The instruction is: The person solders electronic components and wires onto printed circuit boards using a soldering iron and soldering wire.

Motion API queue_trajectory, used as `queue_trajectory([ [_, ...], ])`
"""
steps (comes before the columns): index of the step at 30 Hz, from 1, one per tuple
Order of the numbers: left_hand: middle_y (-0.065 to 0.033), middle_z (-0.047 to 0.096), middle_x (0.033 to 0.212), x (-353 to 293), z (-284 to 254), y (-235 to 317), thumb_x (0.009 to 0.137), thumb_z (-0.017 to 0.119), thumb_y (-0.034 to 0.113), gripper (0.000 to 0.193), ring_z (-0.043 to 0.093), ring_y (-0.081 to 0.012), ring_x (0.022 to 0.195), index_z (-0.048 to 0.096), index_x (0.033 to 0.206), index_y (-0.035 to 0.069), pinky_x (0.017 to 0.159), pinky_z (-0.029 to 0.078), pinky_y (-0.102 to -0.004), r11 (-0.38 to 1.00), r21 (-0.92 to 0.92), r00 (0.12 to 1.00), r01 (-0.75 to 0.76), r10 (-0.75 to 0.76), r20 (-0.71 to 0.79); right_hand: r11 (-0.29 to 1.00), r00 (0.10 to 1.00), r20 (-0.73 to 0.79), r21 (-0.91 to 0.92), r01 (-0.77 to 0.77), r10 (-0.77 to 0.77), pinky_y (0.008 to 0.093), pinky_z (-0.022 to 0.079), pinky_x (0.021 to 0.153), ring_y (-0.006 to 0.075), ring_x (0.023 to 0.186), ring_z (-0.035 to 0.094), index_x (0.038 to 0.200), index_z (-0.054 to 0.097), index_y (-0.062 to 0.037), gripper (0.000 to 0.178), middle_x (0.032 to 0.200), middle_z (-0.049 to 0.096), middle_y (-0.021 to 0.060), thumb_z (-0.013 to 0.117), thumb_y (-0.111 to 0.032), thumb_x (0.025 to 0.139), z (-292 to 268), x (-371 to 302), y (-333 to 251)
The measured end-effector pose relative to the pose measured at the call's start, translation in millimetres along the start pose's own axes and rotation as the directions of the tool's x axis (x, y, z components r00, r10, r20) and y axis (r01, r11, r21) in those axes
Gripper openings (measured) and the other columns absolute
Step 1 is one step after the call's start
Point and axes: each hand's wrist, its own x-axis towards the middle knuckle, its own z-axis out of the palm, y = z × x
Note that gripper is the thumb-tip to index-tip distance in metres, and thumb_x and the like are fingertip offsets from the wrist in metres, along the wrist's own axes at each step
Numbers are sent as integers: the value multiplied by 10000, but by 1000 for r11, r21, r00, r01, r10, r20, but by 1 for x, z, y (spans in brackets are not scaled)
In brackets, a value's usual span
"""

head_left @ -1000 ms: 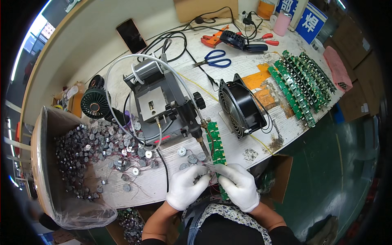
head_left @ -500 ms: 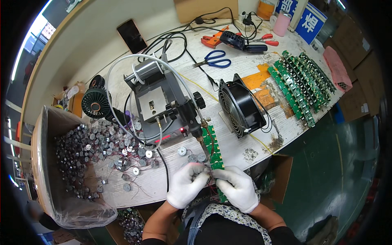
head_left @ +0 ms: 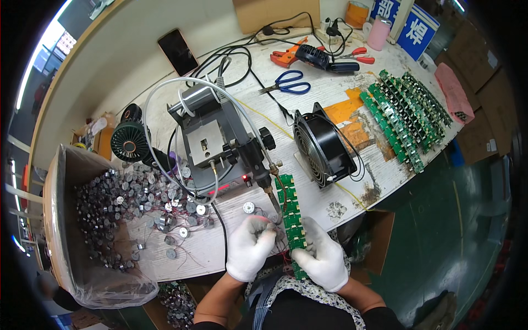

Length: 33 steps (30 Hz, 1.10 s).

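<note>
Both my hands wear white gloves. A long green circuit board strip [head_left: 291, 220] runs lengthwise beneath the tip of a mounted soldering iron [head_left: 271, 193]. My right hand [head_left: 322, 257] grips its right edge, thumb on top and fingers underneath. To the left of the strip, my left hand [head_left: 250, 247] is closed with thumb and fingertips pinched together; what they hold is hidden. Thin red wires [head_left: 285, 257] show between the hands, by the strip's left edge. A small round silver motor [head_left: 248, 207] lies just beyond my left hand.
The soldering machine [head_left: 206, 146] stands ahead, left of a black box fan [head_left: 324, 144]. Many wired motors [head_left: 148, 192] spill from a plastic-lined box [head_left: 58, 220]. Farther back lie blue scissors [head_left: 291, 82], pliers [head_left: 360, 55] and a phone [head_left: 177, 52]. Finished-looking board strips [head_left: 404, 115] sit right.
My left hand has drawn slightly left, away from the strip. My right hand has shifted its hold, its thumb now lower on the board. The strip has slid a little toward me.
</note>
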Motion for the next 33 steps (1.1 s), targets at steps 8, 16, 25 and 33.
queue_trajectory([
  [8,-38,613,914,5,2,-3,872,614,64,145,568,-107,796,568,978,-24,746,456,-227,950,149,962,-273,274,15,999,998,37,5,-46,46,250,532,703,97,797,644,1440,346,6,697,967,684,90,653,28,814,1,-1,-6],
  [16,-38,558,684,3,8,-1,904,574,100,120,507,-98,556,512,909,-2,529,419,-247,912,-360,979,197,-164,121,999,999,27,19,-37,36,244,532,684,90,775,644,1426,364,13,676,949,689,83,647,22,812,4,3,-8],
  [25,-31,552,667,7,17,-1,908,573,143,152,490,-91,525,519,908,1,486,403,-243,924,-349,986,157,-165,7,999,1000,-10,-31,-26,26,251,533,678,108,774,663,1405,386,15,645,961,699,110,636,15,810,8,10,-14],
  [33,-34,561,684,7,23,10,915,580,121,130,503,-97,528,522,906,4,491,415,-245,912,-388,982,133,-175,-73,998,1000,-27,-59,7,-8,248,535,660,112,759,667,1386,407,34,634,964,699,124,654,6,803,9,14,-12],
])
